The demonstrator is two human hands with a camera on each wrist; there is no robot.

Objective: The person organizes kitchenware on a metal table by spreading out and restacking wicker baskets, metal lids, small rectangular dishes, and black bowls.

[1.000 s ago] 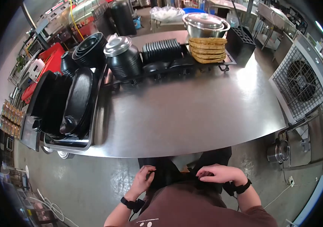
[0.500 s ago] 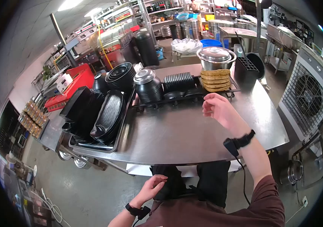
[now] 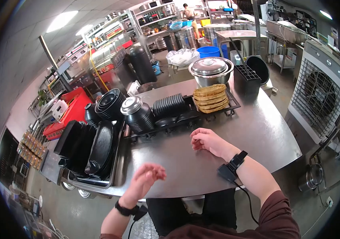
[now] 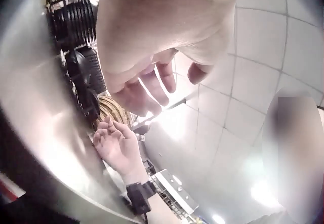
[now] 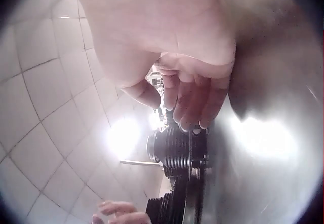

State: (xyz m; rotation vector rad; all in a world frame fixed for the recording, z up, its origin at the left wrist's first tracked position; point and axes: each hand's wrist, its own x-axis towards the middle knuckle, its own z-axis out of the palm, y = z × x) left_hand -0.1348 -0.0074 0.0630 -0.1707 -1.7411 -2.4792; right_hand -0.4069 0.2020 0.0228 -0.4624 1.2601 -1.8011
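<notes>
My right hand (image 3: pixel 210 142) is over the steel table (image 3: pixel 174 163), its fingers loosely bent and holding nothing. Just beyond it lie a black rack (image 3: pixel 235 105) and a stack of yellow-brown oval baskets (image 3: pixel 210 104). Nearer the table's front edge, my left hand (image 3: pixel 145 180) is raised with loosely bent fingers, also holding nothing. Behind the hands, a stack of black bowls (image 3: pixel 139 118) topped by a silvery one lies tilted beside a row of black ridged dishes (image 3: pixel 170 104). In the right wrist view, bent fingers (image 5: pixel 190 102) overlap black ridged ware.
At the left, a metal tray (image 3: pixel 98 182) holds long black dishes (image 3: pixel 100 149). More black bowls (image 3: pixel 110 101) stand behind. A lidded steel pot (image 3: pixel 211 71) and a black slotted holder (image 3: pixel 246 81) occupy the back right. An air cooler (image 3: pixel 317 91) stands beyond the table's right side.
Both hands have risen from the lap to the table. The right hand reached toward the baskets, then drew back nearer; the left came up over the front edge. The head view has lifted.
</notes>
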